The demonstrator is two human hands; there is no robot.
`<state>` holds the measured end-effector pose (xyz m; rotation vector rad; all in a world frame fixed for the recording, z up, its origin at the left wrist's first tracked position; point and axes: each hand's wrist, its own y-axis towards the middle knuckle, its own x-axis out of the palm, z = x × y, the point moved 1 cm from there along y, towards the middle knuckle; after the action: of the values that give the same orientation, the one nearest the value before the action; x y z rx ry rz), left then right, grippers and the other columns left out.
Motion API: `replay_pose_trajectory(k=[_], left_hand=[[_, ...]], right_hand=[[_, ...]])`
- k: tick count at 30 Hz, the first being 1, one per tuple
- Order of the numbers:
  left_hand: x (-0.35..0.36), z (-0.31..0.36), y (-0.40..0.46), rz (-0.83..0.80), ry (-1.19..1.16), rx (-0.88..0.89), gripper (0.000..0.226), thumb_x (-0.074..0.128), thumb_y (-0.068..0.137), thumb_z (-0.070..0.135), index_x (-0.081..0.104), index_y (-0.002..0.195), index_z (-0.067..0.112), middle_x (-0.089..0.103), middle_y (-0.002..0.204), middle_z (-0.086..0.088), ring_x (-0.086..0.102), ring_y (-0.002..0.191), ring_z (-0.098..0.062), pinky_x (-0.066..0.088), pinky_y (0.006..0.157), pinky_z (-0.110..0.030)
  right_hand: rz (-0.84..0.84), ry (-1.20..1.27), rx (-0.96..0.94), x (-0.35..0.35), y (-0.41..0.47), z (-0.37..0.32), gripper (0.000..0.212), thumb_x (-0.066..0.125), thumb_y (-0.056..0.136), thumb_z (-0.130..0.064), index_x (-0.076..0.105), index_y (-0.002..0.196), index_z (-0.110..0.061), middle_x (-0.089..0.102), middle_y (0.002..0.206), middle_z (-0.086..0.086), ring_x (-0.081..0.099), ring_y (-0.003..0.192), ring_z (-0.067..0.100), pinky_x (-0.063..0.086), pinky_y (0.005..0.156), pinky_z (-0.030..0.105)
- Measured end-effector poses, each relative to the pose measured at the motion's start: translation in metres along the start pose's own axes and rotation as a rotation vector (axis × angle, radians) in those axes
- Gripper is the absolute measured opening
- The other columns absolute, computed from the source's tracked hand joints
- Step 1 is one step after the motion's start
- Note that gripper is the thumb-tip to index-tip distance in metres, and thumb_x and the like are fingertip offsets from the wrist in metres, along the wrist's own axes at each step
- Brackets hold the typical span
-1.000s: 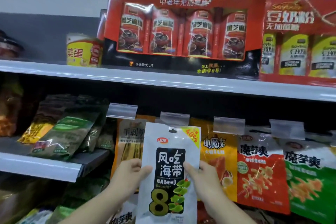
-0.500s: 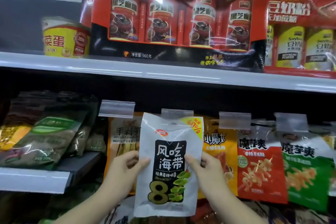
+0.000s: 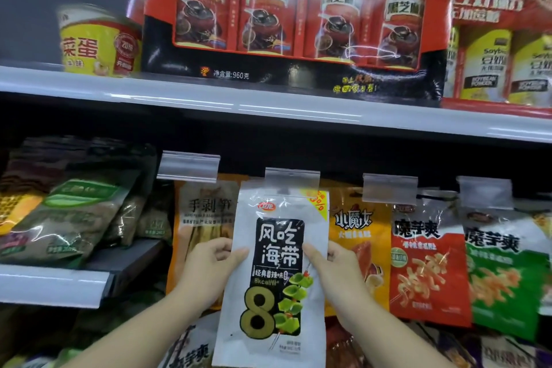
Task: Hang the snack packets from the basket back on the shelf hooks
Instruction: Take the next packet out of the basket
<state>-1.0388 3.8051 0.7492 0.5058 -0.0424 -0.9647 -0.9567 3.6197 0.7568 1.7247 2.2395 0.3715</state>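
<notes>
A white seaweed snack packet [image 3: 277, 278] with a black label and a big "8" is held upright in front of the hook row. My left hand [image 3: 209, 269] grips its left edge, thumb across the front. My right hand [image 3: 334, 272] grips its right edge the same way. The packet's top edge sits just under the clear tag holder of the second hook [image 3: 292, 178], and its hang hole is hidden there. The basket is out of view.
Hooks to either side carry an orange bamboo-shoot packet [image 3: 206, 218], a yellow packet [image 3: 358, 227], a red packet [image 3: 427, 266] and a green packet [image 3: 504, 275]. Green bags [image 3: 74, 218] lie on a lower left shelf. Above, a white shelf edge [image 3: 268, 101] holds red boxed tins.
Both hands have raised the packet, bringing its top from below the tag holder to right under it. The view has come closer to the shelf.
</notes>
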Motion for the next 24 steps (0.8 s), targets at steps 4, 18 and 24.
replay_pose_trajectory(k=[4,18,24], left_hand=[[0.005,-0.006,0.011,0.025,0.043,0.001,0.009,0.066,0.088,0.021,0.073,0.086,0.016,0.076,0.080,0.004,0.073,0.077,-0.014,0.059,0.075,-0.035],[0.034,-0.037,0.067,0.111,0.180,-0.054,0.033,0.066,0.087,0.033,0.068,0.091,0.001,0.070,0.084,-0.009,0.064,0.084,-0.024,0.047,0.074,-0.030],[0.043,-0.045,0.083,0.146,0.161,-0.134,0.030,0.065,0.088,0.034,0.046,0.067,0.023,0.050,0.065,0.007,0.045,0.060,-0.011,0.032,0.056,-0.023]], right_hand=[[-0.011,-0.009,0.023,0.001,0.008,0.004,0.013,0.058,0.094,-0.020,0.072,0.094,-0.019,0.076,0.089,-0.002,0.072,0.083,0.015,0.057,0.075,0.030],[0.031,-0.123,0.075,0.007,0.060,0.019,0.018,0.058,0.094,-0.024,0.062,0.077,-0.019,0.059,0.066,-0.005,0.053,0.066,0.016,0.038,0.050,0.020],[0.062,-0.109,0.105,0.012,0.080,0.031,0.016,0.059,0.093,-0.025,0.065,0.095,-0.009,0.061,0.074,0.000,0.054,0.066,0.015,0.037,0.052,0.021]])
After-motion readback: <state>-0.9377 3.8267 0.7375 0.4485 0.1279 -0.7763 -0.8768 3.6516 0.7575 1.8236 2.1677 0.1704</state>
